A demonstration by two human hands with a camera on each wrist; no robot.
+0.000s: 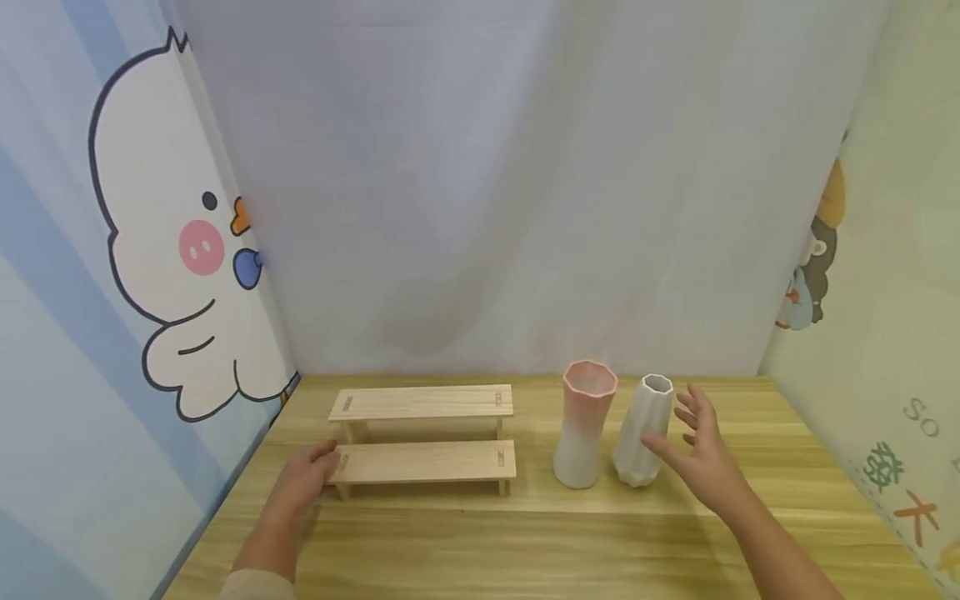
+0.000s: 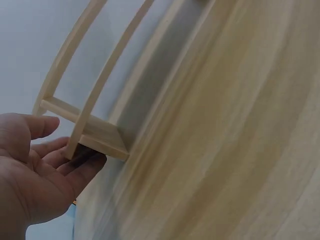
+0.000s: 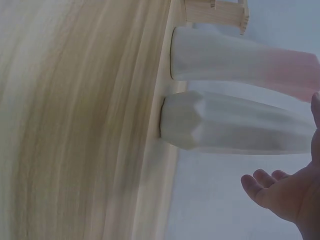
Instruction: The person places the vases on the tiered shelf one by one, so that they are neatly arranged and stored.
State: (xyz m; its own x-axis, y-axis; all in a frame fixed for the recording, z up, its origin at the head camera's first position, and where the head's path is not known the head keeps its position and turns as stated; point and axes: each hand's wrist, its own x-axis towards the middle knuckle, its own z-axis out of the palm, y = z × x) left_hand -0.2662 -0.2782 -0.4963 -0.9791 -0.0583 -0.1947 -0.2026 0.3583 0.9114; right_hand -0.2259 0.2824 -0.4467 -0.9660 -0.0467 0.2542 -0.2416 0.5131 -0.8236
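A pale wooden two-step stand (image 1: 422,463) stands on the table at centre left. My left hand (image 1: 303,477) is at the left end of its lower step, fingertips right at the wood. In the left wrist view the fingers (image 2: 82,172) reach past the end of the stand, while the thumb is held apart. To the right stand two upright vases, a tall pink-and-white vase (image 1: 585,425) and a white ribbed vase (image 1: 643,433). My right hand (image 1: 701,458) is close beside the white vase, fingers spread and thumb overlapping it in the head view; nothing is held.
The wood-grain table (image 1: 480,550) runs back to a grey-white curtain (image 1: 480,192). A cartoon-printed curtain (image 1: 165,275) hangs on the left, and a pale printed one (image 1: 862,375) on the right. The pink-and-white vase stands between the stand and the white vase.
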